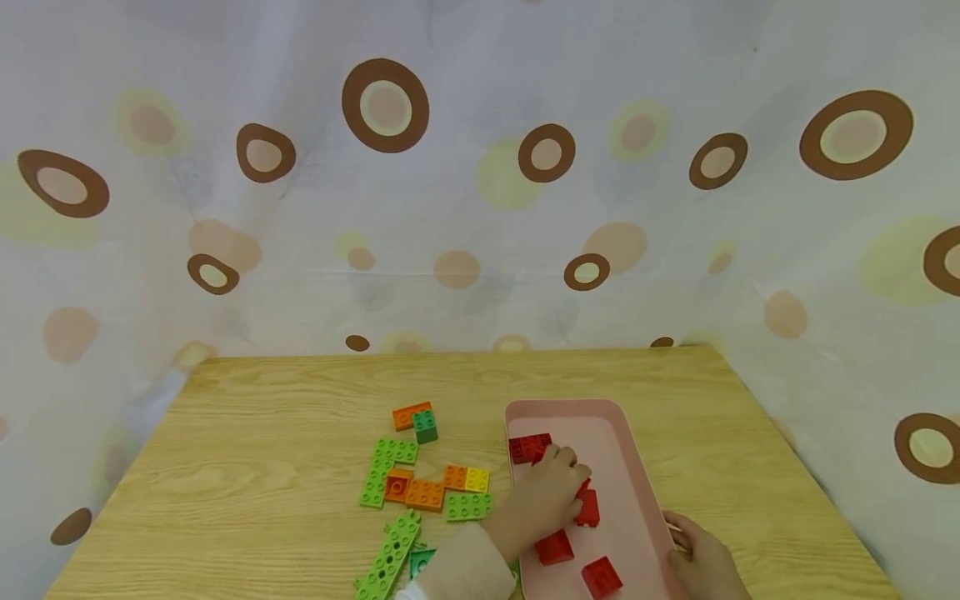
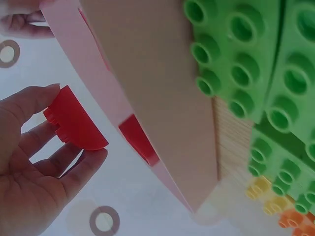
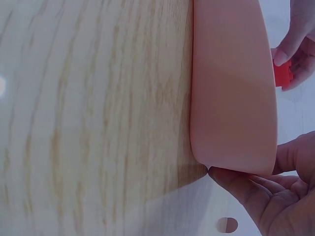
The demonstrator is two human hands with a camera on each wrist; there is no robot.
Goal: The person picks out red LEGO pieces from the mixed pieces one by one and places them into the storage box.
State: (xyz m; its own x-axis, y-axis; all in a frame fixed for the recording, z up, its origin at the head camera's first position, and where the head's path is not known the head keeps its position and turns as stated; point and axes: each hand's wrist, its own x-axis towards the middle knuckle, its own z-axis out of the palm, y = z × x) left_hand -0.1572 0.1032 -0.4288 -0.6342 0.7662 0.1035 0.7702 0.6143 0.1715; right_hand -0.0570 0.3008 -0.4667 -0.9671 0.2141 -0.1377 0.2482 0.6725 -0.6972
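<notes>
My left hand (image 1: 543, 498) reaches over the pink tray (image 1: 633, 475). In the left wrist view the thumb and fingers of that hand (image 2: 37, 162) pinch a red toy brick (image 2: 78, 123) with a rounded side and studs. At the tray's right side, my right hand (image 1: 707, 557) holds the edge; the right wrist view shows its fingers (image 3: 236, 184) at the tray's wall and bottom. Inside the tray lie several red bricks, among them a dark red one (image 1: 525, 448), one near the front (image 1: 602, 577) and a sloped one (image 1: 553, 547). The left hand partly covers others.
Left of the tray, loose bricks lie on the wooden table (image 1: 247, 467): light green (image 1: 388, 554), orange (image 1: 425, 495), yellow (image 1: 477, 479) and dark green (image 1: 424, 427). A patterned curtain (image 1: 457, 208) hangs behind the table and along both sides.
</notes>
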